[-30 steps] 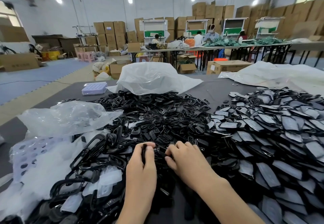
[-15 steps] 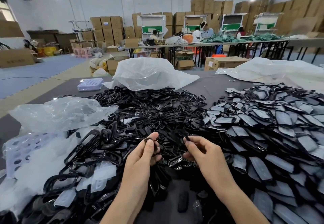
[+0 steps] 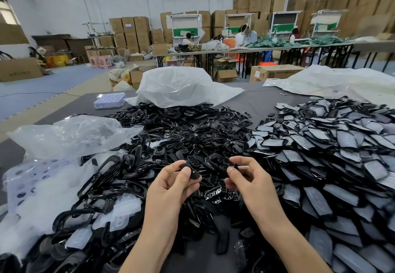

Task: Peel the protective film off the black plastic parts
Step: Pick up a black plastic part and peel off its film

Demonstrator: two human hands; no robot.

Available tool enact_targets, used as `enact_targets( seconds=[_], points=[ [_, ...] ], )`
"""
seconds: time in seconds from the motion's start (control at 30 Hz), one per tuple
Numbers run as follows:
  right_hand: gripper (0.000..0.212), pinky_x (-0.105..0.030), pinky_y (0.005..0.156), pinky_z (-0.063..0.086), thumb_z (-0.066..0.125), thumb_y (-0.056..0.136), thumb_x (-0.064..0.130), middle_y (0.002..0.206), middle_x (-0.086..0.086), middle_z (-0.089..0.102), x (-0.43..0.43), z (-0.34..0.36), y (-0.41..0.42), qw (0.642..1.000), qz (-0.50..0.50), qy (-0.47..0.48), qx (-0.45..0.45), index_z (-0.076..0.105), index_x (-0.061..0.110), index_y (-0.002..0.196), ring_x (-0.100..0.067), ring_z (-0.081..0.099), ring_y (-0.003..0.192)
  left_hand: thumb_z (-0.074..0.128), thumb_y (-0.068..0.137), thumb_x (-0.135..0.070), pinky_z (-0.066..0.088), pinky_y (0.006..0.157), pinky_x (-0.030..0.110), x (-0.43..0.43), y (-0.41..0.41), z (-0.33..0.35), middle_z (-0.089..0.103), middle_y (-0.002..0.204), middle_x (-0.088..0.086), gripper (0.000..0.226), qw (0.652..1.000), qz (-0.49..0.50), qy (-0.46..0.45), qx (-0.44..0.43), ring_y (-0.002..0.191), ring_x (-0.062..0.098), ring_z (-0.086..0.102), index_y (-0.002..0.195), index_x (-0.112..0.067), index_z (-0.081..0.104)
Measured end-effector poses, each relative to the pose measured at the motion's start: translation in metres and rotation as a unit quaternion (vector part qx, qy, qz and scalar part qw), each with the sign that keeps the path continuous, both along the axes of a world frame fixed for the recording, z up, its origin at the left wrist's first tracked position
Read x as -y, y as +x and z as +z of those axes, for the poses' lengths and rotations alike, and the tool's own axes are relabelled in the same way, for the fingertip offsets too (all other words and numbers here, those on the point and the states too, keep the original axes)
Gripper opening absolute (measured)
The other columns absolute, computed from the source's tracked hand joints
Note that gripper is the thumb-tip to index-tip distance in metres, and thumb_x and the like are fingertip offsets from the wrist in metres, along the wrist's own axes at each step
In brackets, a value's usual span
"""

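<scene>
holding a small black part (image 3: 190,171) above the near middle of the pile (image 3: 192,136), my left hand (image 3: 171,187) gripping it between thumb and curled fingers, leaving its face free for peeling; my right hand (image 3: 252,180) pinches a tiny dark bit (image 3: 234,166) just right of it, film or not i cannot tell
</scene>
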State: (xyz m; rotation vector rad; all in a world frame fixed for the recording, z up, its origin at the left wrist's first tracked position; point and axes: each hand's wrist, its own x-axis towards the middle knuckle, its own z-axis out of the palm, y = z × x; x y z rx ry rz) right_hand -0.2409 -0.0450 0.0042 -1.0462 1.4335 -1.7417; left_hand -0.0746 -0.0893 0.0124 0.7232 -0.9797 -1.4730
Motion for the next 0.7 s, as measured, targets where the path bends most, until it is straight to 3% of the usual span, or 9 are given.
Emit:
enact_targets(
  seconds=[0.1, 0.23, 0.4, 0.5, 0.57, 0.63, 0.7],
  points=[
    [0.02, -0.019, 0.07, 0.056, 0.068, 0.095, 0.013, 0.084, 0.004, 0.074, -0.001, 0.001, 0.002, 1.0, 0.011, -0.004, 0.007, 0.073, 0.032, 0.095, -0.015, 0.074, 0.075, 0.076, 0.072, -0.03, 0.058, 0.071, 0.023, -0.003, 0.0, 0.0, 0.076, 0.091, 0.01, 0.022, 0.999, 0.011, -0.025, 0.035, 0.087, 0.019, 0.073, 0.091, -0.019, 0.076],
    [0.026, -0.02, 0.07, 0.057, 0.068, 0.094, 0.01, 0.084, 0.0, 0.075, -0.003, 0.006, 0.011, 0.998, 0.064, -0.016, 0.005, 0.077, 0.035, 0.096, -0.015, 0.073, 0.073, 0.08, 0.065, -0.038, 0.056, 0.074, 0.025, -0.007, -0.006, -0.001, 0.072, 0.093, 0.001, 0.028, 0.999, -0.004, -0.031, 0.029, 0.086, 0.01, 0.067, 0.087, -0.022, 0.077],
    [0.022, -0.024, 0.074, 0.059, 0.068, 0.093, 0.01, 0.083, -0.003, 0.076, -0.005, 0.008, 0.023, 0.992, 0.119, -0.021, 0.034, 0.079, 0.029, 0.098, -0.016, 0.073, 0.074, 0.073, 0.081, -0.021, 0.058, 0.07, 0.027, -0.008, -0.008, -0.005, 0.072, 0.088, 0.006, 0.009, 0.998, 0.013, -0.037, 0.043, 0.075, 0.021, 0.07, 0.085, -0.028, 0.07],
    [0.024, -0.023, 0.073, 0.059, 0.066, 0.094, 0.009, 0.085, -0.005, 0.076, -0.006, 0.009, 0.022, 0.992, 0.119, -0.023, 0.033, 0.079, 0.029, 0.097, -0.019, 0.074, 0.074, 0.063, 0.095, -0.009, 0.059, 0.08, 0.046, -0.008, -0.009, -0.007, 0.072, 0.094, 0.012, 0.022, 0.994, 0.009, -0.058, 0.089, 0.082, 0.038, 0.073, 0.094, -0.031, 0.065],
    [0.025, -0.027, 0.075, 0.06, 0.064, 0.096, 0.008, 0.088, -0.008, 0.077, -0.007, 0.01, 0.021, 0.992, 0.124, -0.025, 0.027, 0.079, 0.028, 0.098, -0.027, 0.076, 0.078, 0.061, 0.096, -0.008, 0.058, 0.085, 0.048, -0.008, -0.008, -0.006, 0.071, 0.095, 0.014, 0.026, 0.991, 0.003, -0.061, 0.118, 0.086, 0.037, 0.073, 0.099, -0.033, 0.065],
    [0.024, -0.031, 0.081, 0.061, 0.063, 0.097, 0.01, 0.094, -0.008, 0.078, -0.007, 0.011, 0.02, 0.991, 0.13, -0.025, 0.014, 0.079, 0.028, 0.1, -0.032, 0.076, 0.084, 0.06, 0.097, -0.01, 0.059, 0.083, 0.039, -0.009, -0.006, -0.004, 0.071, 0.093, 0.012, 0.027, 0.988, -0.012, -0.065, 0.136, 0.085, 0.032, 0.073, 0.1, -0.037, 0.066],
    [0.025, -0.027, 0.078, 0.059, 0.064, 0.096, 0.013, 0.092, -0.003, 0.078, -0.008, 0.012, 0.018, 0.992, 0.122, -0.028, -0.008, 0.078, 0.033, 0.101, -0.022, 0.074, 0.081, 0.063, 0.095, -0.015, 0.055, 0.074, 0.022, -0.009, -0.003, -0.003, 0.069, 0.084, -0.003, 0.027, 0.973, 0.006, -0.108, 0.202, 0.079, 0.021, 0.072, 0.099, -0.042, 0.066]
  ],
)
